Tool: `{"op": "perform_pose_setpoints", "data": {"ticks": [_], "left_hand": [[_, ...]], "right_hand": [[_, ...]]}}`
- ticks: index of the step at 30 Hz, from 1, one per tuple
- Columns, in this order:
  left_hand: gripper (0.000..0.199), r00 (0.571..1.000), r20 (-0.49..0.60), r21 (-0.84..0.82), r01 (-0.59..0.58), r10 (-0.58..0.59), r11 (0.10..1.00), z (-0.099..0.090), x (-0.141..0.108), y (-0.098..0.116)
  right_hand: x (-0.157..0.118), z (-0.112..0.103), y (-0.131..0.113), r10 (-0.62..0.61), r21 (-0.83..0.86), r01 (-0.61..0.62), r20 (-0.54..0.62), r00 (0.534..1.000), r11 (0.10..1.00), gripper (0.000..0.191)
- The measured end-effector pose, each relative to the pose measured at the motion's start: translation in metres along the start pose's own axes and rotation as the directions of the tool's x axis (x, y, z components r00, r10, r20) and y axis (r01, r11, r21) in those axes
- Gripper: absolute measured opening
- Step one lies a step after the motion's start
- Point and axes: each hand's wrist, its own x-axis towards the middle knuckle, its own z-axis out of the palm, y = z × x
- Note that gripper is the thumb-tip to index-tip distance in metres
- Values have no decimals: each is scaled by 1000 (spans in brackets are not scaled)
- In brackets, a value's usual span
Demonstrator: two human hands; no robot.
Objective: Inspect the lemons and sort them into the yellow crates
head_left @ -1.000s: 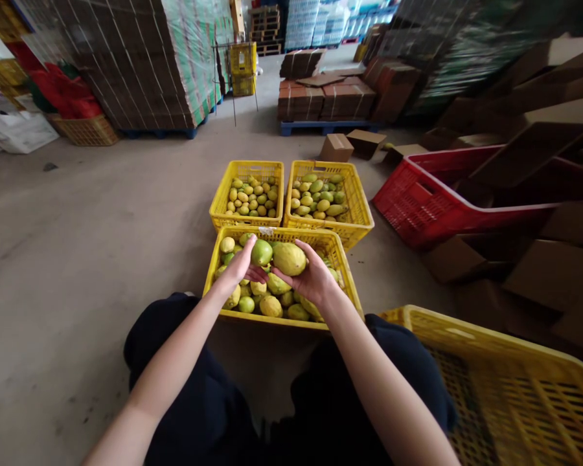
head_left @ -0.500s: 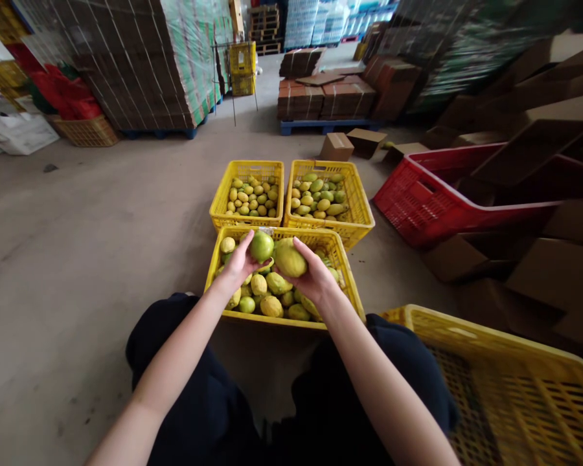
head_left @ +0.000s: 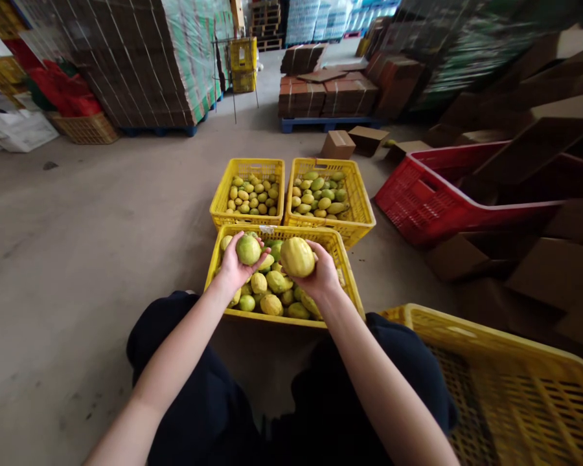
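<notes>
My left hand (head_left: 234,266) cradles a round, greenish lemon (head_left: 248,250) on its palm and curled fingers. In my right hand (head_left: 325,273) is a larger, yellower lemon (head_left: 297,257), ribbed along its side. Both hands are over the near yellow crate (head_left: 350,279), and the two fruits are apart. Below them lie many yellow and green lemons (head_left: 271,305), some with bumpy skin; the hands and forearms hide part of the heap.
Behind the near crate stand a left yellow crate (head_left: 216,197) and a right yellow crate (head_left: 364,194), both holding lemons. A yellow crate (head_left: 529,388) sits at my right knee. Farther right, a red crate (head_left: 408,200) and cardboard boxes (head_left: 554,272) crowd the floor.
My hands have moved apart, the left one going left with its lemon. Both lemons have turned, the right one now showing a yellower, ribbed side.
</notes>
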Motion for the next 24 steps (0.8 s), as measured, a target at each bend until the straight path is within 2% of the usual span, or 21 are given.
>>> {"op": "perform_pose_setpoints", "data": {"ticks": [5, 12, 19, 24], "left_hand": [[23, 1000, -21, -52, 15, -16, 999, -5, 8, -5], [19, 997, 60, -97, -33, 39, 995, -4, 6, -5], [10, 987, -77, -210, -157, 144, 965, 1, 1, -4], [23, 991, -111, -148, -94, 78, 984, -5, 10, -8]], "right_hand": [[3, -3, 0, 64, -4, -64, -16, 998, 998, 13], [-1, 1, 4, 64, -40, -64, 8, 998, 997, 7], [-3, -1, 5, -15, 6, 15, 35, 999, 1000, 8], [1, -4, 6, -3, 35, 2, 27, 1000, 999, 10]]}}
